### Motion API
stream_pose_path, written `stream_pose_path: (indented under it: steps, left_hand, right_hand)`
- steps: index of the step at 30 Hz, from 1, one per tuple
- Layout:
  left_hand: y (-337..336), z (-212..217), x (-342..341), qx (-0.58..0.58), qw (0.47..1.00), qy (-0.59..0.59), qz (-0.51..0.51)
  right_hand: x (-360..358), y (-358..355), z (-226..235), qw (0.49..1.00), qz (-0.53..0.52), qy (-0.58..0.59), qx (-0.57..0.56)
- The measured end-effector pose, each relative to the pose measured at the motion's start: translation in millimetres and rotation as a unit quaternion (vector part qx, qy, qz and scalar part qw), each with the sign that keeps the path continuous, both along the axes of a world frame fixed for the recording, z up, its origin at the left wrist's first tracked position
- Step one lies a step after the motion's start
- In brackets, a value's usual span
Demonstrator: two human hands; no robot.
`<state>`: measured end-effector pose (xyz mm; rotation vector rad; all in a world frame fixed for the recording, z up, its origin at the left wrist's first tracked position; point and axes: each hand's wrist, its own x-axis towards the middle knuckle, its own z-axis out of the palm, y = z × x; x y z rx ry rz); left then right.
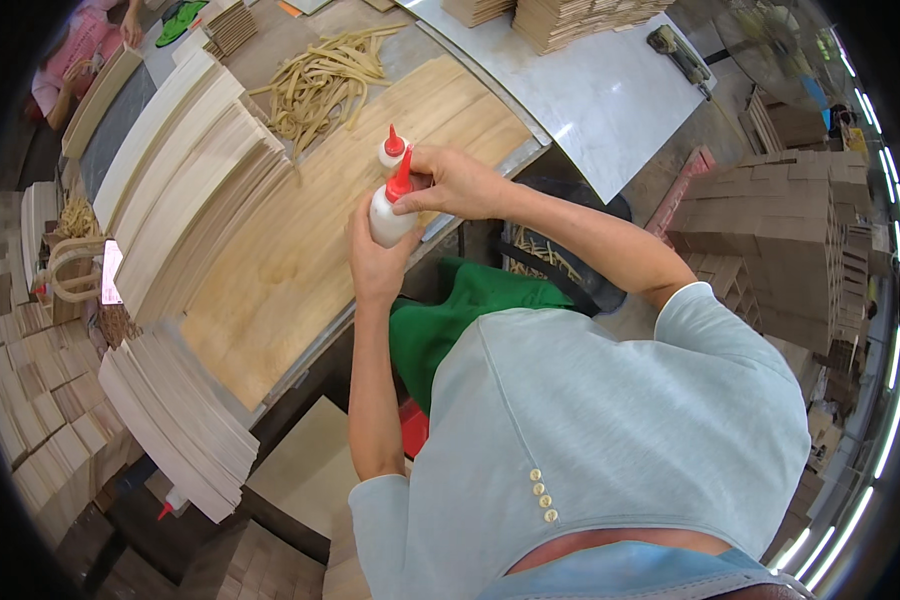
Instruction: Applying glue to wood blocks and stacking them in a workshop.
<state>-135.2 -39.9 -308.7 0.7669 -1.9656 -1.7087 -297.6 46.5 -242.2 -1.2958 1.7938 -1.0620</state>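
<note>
My left hand (378, 258) is wrapped round the lower part of a white squeeze bottle (381, 216) with a pointed red nozzle cap. At the cap, my right hand (454, 184) grips with thumb and fingers curled about its base. The bottle stands tilted slightly over the near edge of a wooden board (270, 300). Just beyond it is a second white bottle (394, 147) with a red nozzle, partly hidden behind the first bottle and my right fingers. Whether my right fingers touch that second bottle, I cannot tell.
Curved wood strips (185, 180) are stacked left of the board, with another stack (180, 420) nearer me. Rubber-band-like strips (330, 80) lie in a heap beyond. A power drill (678, 58) rests on a metal sheet (590, 110). Another person (80, 50) is at far left.
</note>
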Motion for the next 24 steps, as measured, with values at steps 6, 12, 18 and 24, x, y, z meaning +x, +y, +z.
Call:
stream_pose_path:
  steps: [6,12,18,24]
  left_hand:
    - [10.4,-5.1,18.9,0.338,0.929,0.148,-0.006]
    - [18.0,-33.0,27.6,0.470,0.859,0.193,0.061]
    - [-0.5,-19.2,25.3,0.238,0.965,0.097,0.045]
    - [-7.9,-6.3,25.0,0.121,0.990,0.068,-0.018]
  right_hand:
    - [17.5,27.8,20.4,0.998,-0.048,0.001,-0.040]
    - [31.8,47.3,7.6,0.984,-0.042,-0.164,0.049]
    - [-11.8,57.8,-0.6,0.830,0.079,-0.470,0.290]
    - [7.1,51.7,-25.6,0.771,0.108,-0.510,0.366]
